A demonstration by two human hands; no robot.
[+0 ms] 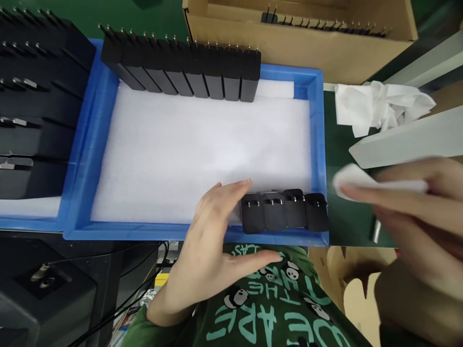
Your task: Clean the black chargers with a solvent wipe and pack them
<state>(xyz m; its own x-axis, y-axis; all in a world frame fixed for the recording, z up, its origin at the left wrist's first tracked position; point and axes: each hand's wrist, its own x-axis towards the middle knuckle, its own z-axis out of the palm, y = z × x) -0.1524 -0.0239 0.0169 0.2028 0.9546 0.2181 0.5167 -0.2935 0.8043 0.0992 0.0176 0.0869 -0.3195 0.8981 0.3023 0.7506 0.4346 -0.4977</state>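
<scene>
My left hand [217, 236] is over the front rim of the blue tray [152, 231], fingers and thumb spread, with nothing in its grasp. Just right of its fingertips, several black power adapters [275, 212] stand side by side in the tray's front right corner, metal prongs showing. My right hand [415, 207], blurred, is beyond the tray's right side and pinches a folded white wipe [361, 180]. Along the tray's back edge runs a row of larger-looking black adapters [195, 72] with pins pointing up. White foam [210, 144] lines the tray's bottom.
A second tray of black adapters [32, 111] adjoins on the left. Behind stands a cardboard box [289, 46] holding more pronged adapters. Crumpled white wipes [383, 106] lie at the right, by a pale angled panel [412, 137]. A dark speaker-like box [43, 289] with cables is front left.
</scene>
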